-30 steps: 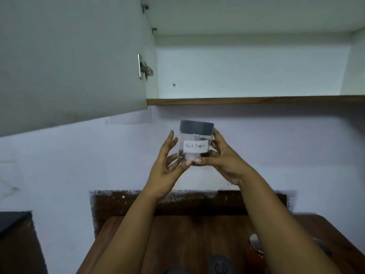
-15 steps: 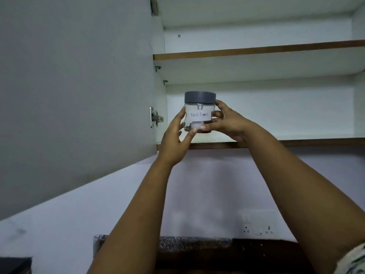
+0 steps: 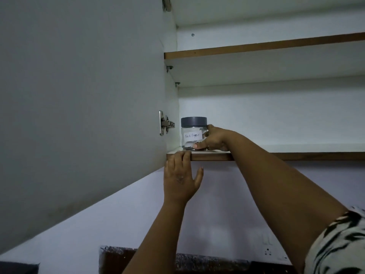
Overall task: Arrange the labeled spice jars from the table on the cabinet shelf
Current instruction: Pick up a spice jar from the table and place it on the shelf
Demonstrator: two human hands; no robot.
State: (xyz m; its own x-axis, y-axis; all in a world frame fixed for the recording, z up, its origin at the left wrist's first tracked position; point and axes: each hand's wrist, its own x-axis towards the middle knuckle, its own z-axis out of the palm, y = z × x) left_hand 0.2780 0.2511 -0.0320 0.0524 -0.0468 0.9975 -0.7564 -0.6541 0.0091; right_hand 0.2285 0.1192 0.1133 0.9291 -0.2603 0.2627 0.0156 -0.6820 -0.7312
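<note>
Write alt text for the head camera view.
A person's right hand holds a grey-lidded jar labeled "Black Pepper" standing at the left end of the lower cabinet shelf. The left hand rests its fingers on the shelf's front edge beside the open door.

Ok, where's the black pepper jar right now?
In the head view, the jar stands on the lower shelf at its far left end, near the door hinge, with the right hand gripping it.
</note>
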